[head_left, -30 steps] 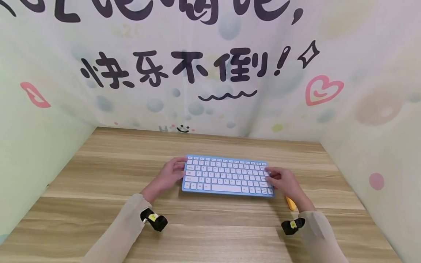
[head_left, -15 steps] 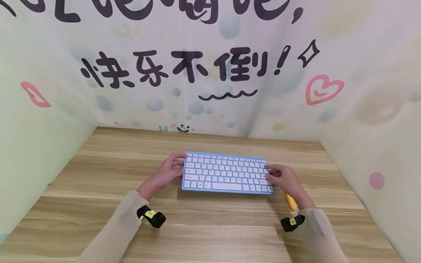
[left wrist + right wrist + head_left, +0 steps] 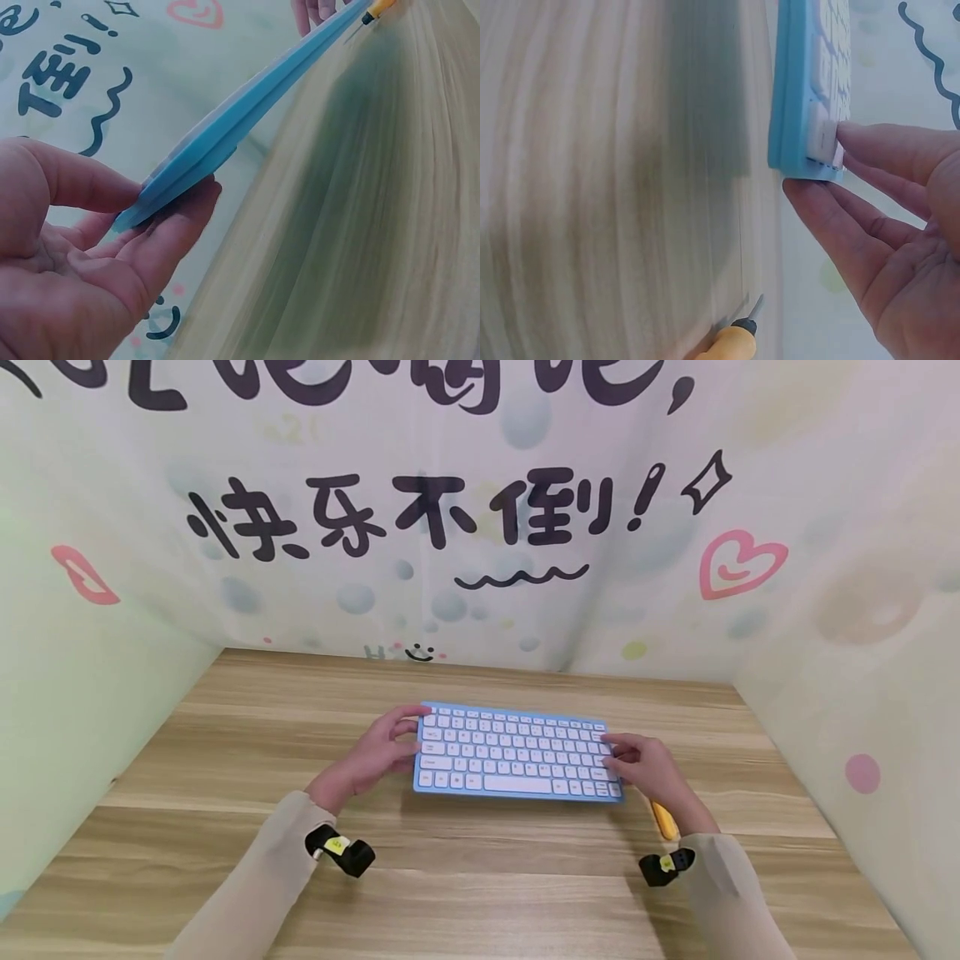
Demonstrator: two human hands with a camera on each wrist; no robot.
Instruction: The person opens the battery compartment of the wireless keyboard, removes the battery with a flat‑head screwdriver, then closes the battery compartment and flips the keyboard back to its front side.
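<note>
A blue keyboard with white keys (image 3: 517, 752) is held above the wooden table, its shadow falling below it. The left hand (image 3: 371, 756) grips its left end; in the left wrist view that hand (image 3: 97, 240) has the thumb on one face and fingers beneath the blue edge (image 3: 202, 146). At the right end, the right hand (image 3: 660, 772) pinches the keyboard. In the right wrist view the right hand (image 3: 892, 217) has its thumb against the keys near the corner of the keyboard (image 3: 791, 97), with fingers at the end edge and behind.
A yellow-handled tool (image 3: 664, 820) with a thin metal shaft lies on the wooden table (image 3: 480, 893) beside the right forearm; the right wrist view shows its handle (image 3: 731, 343). A printed cloth wall (image 3: 420, 602) stands behind the table, with pale walls at both sides.
The keyboard's far edge and left end have risen slightly, tilting its keys more toward the head camera. The left hand moved up a little with it; the right hand shifted only slightly.
</note>
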